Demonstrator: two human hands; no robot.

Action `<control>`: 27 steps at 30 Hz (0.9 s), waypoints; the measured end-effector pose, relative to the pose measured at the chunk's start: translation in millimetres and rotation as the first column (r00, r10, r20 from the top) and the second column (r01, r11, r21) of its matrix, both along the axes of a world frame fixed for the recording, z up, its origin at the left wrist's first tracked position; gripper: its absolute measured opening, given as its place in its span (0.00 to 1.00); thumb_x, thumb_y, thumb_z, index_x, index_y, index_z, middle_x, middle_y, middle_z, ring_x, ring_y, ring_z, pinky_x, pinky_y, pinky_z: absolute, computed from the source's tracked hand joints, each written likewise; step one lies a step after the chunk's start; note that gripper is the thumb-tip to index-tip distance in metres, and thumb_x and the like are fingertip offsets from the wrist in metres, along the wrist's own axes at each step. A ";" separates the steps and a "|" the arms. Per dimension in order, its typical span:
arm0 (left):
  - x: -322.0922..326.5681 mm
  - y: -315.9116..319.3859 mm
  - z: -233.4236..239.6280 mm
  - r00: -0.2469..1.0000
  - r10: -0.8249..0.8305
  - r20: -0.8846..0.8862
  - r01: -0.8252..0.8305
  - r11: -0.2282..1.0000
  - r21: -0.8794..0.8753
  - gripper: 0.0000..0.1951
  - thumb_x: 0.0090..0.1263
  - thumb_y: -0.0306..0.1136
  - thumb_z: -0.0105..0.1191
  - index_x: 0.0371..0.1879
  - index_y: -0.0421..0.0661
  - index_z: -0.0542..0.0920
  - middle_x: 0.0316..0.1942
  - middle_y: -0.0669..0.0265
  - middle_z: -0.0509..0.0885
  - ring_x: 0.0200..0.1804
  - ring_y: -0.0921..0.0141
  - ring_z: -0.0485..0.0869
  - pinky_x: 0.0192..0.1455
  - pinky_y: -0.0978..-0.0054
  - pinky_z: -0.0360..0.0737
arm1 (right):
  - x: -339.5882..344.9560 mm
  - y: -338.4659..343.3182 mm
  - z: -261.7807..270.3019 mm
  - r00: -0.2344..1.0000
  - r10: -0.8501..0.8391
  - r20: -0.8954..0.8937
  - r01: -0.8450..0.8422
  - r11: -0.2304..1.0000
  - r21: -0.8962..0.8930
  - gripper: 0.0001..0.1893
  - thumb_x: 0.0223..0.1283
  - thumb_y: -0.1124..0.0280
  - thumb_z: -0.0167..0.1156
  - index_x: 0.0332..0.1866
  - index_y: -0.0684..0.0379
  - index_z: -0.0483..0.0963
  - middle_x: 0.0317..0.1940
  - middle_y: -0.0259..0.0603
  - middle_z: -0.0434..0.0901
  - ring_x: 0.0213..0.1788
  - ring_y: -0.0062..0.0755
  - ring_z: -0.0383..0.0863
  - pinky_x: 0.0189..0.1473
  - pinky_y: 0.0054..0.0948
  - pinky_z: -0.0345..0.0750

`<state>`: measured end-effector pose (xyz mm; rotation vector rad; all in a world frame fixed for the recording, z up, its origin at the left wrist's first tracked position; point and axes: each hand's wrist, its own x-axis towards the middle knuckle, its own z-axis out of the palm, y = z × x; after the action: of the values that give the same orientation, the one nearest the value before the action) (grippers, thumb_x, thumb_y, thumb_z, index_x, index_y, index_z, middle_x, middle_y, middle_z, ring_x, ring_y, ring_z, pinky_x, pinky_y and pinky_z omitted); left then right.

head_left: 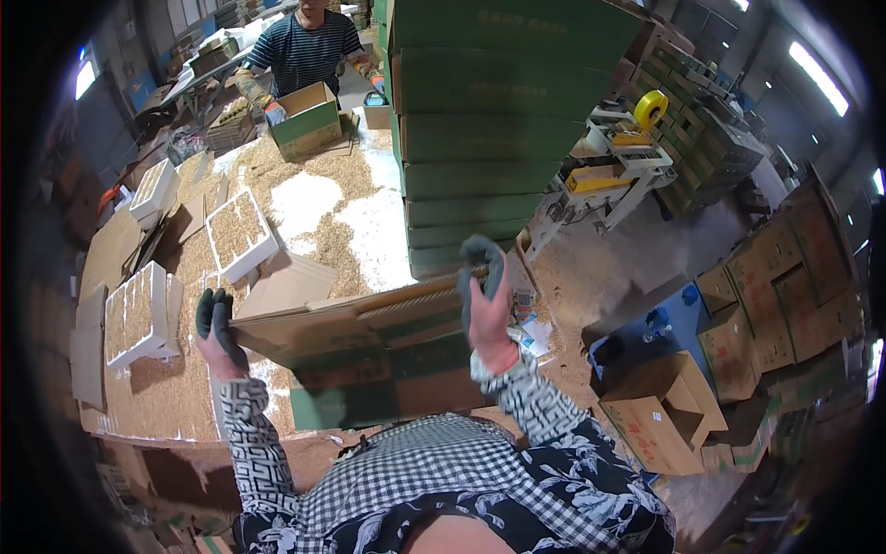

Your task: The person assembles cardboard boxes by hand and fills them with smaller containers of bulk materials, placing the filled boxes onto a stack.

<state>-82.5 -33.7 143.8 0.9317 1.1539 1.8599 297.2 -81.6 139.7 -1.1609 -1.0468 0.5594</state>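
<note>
A flattened green-and-brown cardboard carton (339, 360) stands on edge in front of my body, its long folded top edge running left to right. My left hand (221, 336), in a glove with dark-coated fingers, grips its left end. At the right end my right hand (489, 305), gloved alike, has its fingers curled over the corner and its thumb at the near side. Right behind the carton rises a tall stack of green cartons (477, 138). The carton hides the foot of that stack and part of the table.
Loose husk-like packing litters the work table (374, 235). White foam trays (242, 232) and cardboard sheets (291, 277) lie on the left. A co-worker (304, 52) handles an open green carton (304, 121) across the table. A taping machine (616, 159) and an open brown carton (664, 415) stand to the right.
</note>
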 end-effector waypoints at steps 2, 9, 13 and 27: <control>23.3 -23.8 8.6 0.984 0.042 -0.172 -0.035 0.998 0.045 0.20 0.67 0.29 0.52 0.57 0.36 0.70 0.53 0.56 0.77 0.54 0.68 0.77 0.59 0.74 0.72 | 11.3 23.5 -13.7 0.993 -0.105 -0.056 0.100 0.990 -0.099 0.31 0.56 0.78 0.51 0.66 0.67 0.52 0.59 0.52 0.64 0.62 0.43 0.65 0.66 0.33 0.59; -6.8 -30.8 5.3 0.975 -0.033 -0.219 0.020 0.998 -0.062 0.17 0.63 0.26 0.55 0.51 0.35 0.75 0.46 0.60 0.81 0.48 0.70 0.80 0.54 0.77 0.73 | 5.3 -25.3 -3.6 0.988 0.135 0.070 -0.142 0.985 0.100 0.28 0.51 0.85 0.49 0.62 0.67 0.60 0.58 0.49 0.66 0.61 0.37 0.66 0.66 0.34 0.61; 6.3 -32.4 26.1 0.879 -0.288 -0.380 0.211 0.950 -0.232 0.16 0.64 0.27 0.56 0.50 0.35 0.76 0.46 0.61 0.81 0.45 0.74 0.80 0.49 0.80 0.75 | 22.5 3.4 -3.3 0.973 0.045 -0.228 -0.037 0.999 0.039 0.25 0.51 0.87 0.46 0.58 0.68 0.63 0.53 0.47 0.70 0.57 0.35 0.71 0.61 0.31 0.67; 9.5 -36.9 27.9 0.870 -0.045 -0.490 -0.076 0.971 -0.225 0.14 0.59 0.29 0.62 0.43 0.40 0.80 0.39 0.62 0.82 0.44 0.70 0.80 0.51 0.72 0.77 | 6.2 -3.7 -11.1 0.966 0.129 -0.222 -0.139 0.990 -0.033 0.26 0.51 0.86 0.47 0.60 0.67 0.60 0.56 0.45 0.67 0.60 0.35 0.66 0.66 0.32 0.60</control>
<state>-73.0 -70.6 171.7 1.3017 1.6524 1.4832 303.4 -85.3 128.7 -1.0478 -0.9292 0.8054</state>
